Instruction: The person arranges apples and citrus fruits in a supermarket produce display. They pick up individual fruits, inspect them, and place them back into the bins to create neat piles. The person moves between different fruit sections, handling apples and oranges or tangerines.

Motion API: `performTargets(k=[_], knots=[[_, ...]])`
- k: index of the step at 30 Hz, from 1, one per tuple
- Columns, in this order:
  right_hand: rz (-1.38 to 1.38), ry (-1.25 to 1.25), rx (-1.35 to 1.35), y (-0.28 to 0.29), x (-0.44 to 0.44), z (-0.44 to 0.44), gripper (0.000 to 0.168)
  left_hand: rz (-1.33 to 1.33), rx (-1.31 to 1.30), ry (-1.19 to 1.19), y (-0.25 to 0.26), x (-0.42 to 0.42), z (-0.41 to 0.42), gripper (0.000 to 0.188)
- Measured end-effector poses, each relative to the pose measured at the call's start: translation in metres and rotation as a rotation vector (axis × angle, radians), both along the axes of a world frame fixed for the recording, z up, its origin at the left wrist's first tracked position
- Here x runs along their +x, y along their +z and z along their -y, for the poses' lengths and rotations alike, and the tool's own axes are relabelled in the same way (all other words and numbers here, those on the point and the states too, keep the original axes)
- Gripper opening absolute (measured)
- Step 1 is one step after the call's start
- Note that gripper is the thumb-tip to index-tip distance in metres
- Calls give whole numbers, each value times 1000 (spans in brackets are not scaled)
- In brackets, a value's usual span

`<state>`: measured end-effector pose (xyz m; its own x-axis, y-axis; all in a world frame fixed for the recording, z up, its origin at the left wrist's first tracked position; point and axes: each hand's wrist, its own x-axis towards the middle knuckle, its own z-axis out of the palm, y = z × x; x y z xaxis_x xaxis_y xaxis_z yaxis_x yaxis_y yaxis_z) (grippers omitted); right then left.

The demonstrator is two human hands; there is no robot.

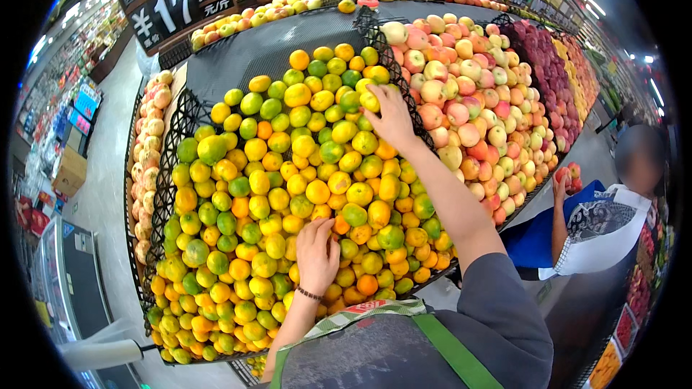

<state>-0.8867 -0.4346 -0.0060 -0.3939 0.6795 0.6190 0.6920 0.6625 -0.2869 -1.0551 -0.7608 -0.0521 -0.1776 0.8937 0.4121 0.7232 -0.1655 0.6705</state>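
Observation:
A sloping heap of yellow, orange and green mandarins [317,192] lies in front of me. My right hand [393,120] reaches to the upper right of the heap, beside the black lattice divider [403,73]. Its thumb and fingers are around a yellow mandarin [369,101] among the others. Lower down, near the middle of the heap, my left hand [318,255] rests palm down with its fingers bent onto the fruit. Whether anything is under those fingers is hidden by the hand. A dark beaded bracelet [310,294] circles the left wrist.
Apples [467,113] fill the section right of the divider. A lattice edge [166,173] borders the heap's left. Large price signs [181,2] stand behind a dark mat [216,73]. At right, a person [594,227] holds red fruit. A bag roll [102,354] juts out lower left.

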Motion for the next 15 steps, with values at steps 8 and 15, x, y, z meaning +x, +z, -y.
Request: performTargets(k=[8, 15], knots=[[-465, 180, -336, -23, -5, 37, 71, -74, 310, 320, 45, -114, -30, 56], [-532, 161, -341, -33, -10, 29, 47, -366, 172, 641, 29, -223, -79, 61]])
